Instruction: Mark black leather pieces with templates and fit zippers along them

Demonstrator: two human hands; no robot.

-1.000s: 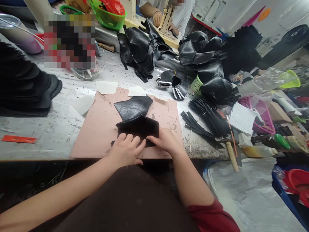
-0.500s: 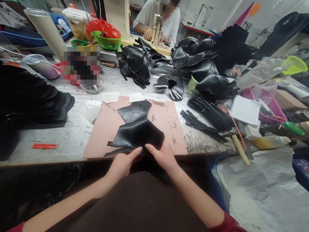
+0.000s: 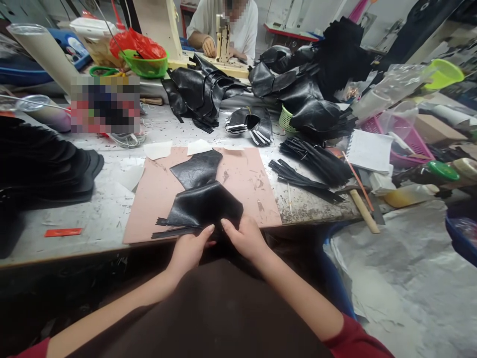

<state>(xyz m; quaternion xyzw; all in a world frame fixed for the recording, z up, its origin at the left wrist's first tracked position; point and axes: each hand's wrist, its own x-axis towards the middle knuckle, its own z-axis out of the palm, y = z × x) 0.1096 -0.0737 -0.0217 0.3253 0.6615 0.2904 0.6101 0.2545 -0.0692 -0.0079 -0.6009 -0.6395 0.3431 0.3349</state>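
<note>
A shiny black leather piece (image 3: 203, 205) lies at the near edge of a pinkish board (image 3: 251, 191). Black zipper tape (image 3: 167, 232) runs along its near side, with loose ends sticking out to the left. My left hand (image 3: 191, 247) is closed on that near side, thumb on top and fingers hidden beneath. Close beside it, my right hand (image 3: 246, 237) pinches the same piece at its near right part, its fingers mostly under the leather. Another black leather piece (image 3: 197, 168) lies flat on the board just beyond, partly covered by the first.
Stacked black pieces (image 3: 55, 164) stand at left, near a red strip (image 3: 62, 232). Zipper strips (image 3: 316, 161), a notebook (image 3: 368, 150) and a wooden-handled tool (image 3: 365, 211) lie at right. Leather bundles (image 3: 201, 89) are farther back. A co-worker (image 3: 242, 30) sits behind a sewing machine (image 3: 223, 42).
The whole view has shifted, so the bench appears farther left. Both hands keep their hold on the leather piece at the board's near edge, with little other movement.
</note>
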